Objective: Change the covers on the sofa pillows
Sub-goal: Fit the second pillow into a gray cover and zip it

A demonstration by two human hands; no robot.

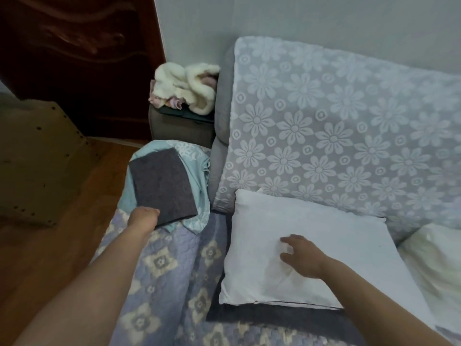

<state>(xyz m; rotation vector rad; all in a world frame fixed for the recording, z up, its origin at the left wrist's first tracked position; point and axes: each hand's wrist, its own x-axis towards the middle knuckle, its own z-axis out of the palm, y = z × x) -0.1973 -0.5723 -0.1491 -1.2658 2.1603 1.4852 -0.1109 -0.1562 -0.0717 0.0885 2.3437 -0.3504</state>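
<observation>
A bare white pillow [331,236] lies on the sofa seat, partly on top of a dark grey cover [269,318] spread flat beneath it. My right hand [303,255] hovers over or touches the pillow's middle with fingers spread. A folded dark grey cover [162,186] lies on light blue fabric [199,171] on the sofa arm. My left hand [143,217] grips the near edge of that folded cover, its fingers tucked under it and hidden. A second whitish pillow [439,258] shows at the right edge.
The sofa back carries a grey cloth with white flowers [336,126]. A purple quilted throw [159,270] covers the seat front. A fluffy cream bundle [184,88] sits on a small stool beside the sofa. Wooden floor [62,245] and a plywood box [37,158] are at left.
</observation>
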